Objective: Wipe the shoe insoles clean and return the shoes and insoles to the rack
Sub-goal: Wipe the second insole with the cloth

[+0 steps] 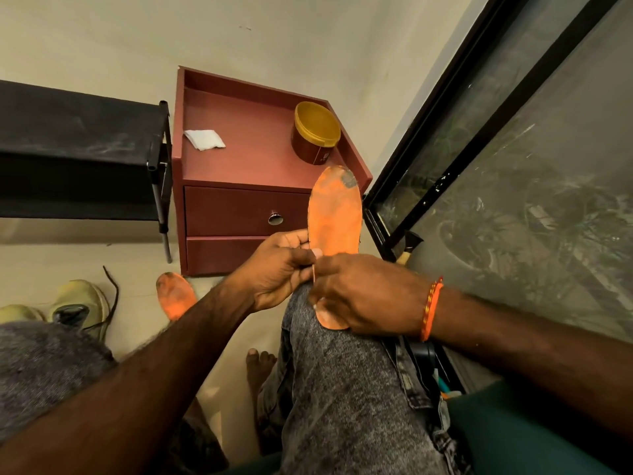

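An orange insole (336, 214) with a dark smudge at its toe end stands up over my right knee. My left hand (281, 269) pinches its left edge near the middle. My right hand (363, 293) grips its heel end against my knee. A second orange insole (175, 296), dirty at the toe, lies on the floor by the cabinet's foot. A white folded wipe (205, 139) lies on top of the red cabinet (239, 159). Two pale yellow shoes (77, 306) sit on the floor at the left. The black shoe rack (78, 149) stands at the left wall.
A round tub with a yellow lid (317, 132) stands on the cabinet top at the right. A dark-framed window (479, 166) runs along the right side. My bare foot (260, 368) rests on the floor between my knees. A brush handle (407, 248) leans by the window frame.
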